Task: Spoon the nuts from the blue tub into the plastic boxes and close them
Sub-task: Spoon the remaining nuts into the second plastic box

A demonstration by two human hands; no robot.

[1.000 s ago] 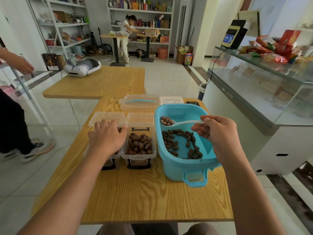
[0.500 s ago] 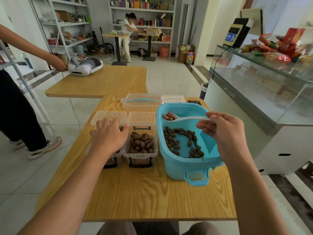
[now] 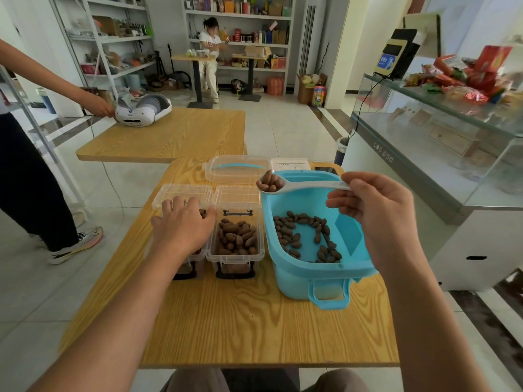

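Note:
The blue tub (image 3: 319, 274) stands at the right of the wooden table (image 3: 232, 321) with brown nuts (image 3: 308, 236) scattered on its floor. My right hand (image 3: 376, 219) pinches the handle of a white spoon (image 3: 300, 186) loaded with nuts, raised above the tub's far left rim. Two clear plastic boxes stand open to the left, their lids folded back. The right box (image 3: 235, 239) is nearly full of nuts. My left hand (image 3: 184, 224) rests on the left box (image 3: 195, 257), covering most of it.
A clear lid with a blue handle (image 3: 236, 168) and a white paper (image 3: 291, 164) lie behind the tub. A second wooden table (image 3: 175, 134) holds a white headset that a person at the left touches. A glass counter (image 3: 441, 154) runs along the right.
My right hand has lifted the loaded spoon out of the tub and carried it up and left, above the rim. My left hand stays on the left box. The person at left reached the headset.

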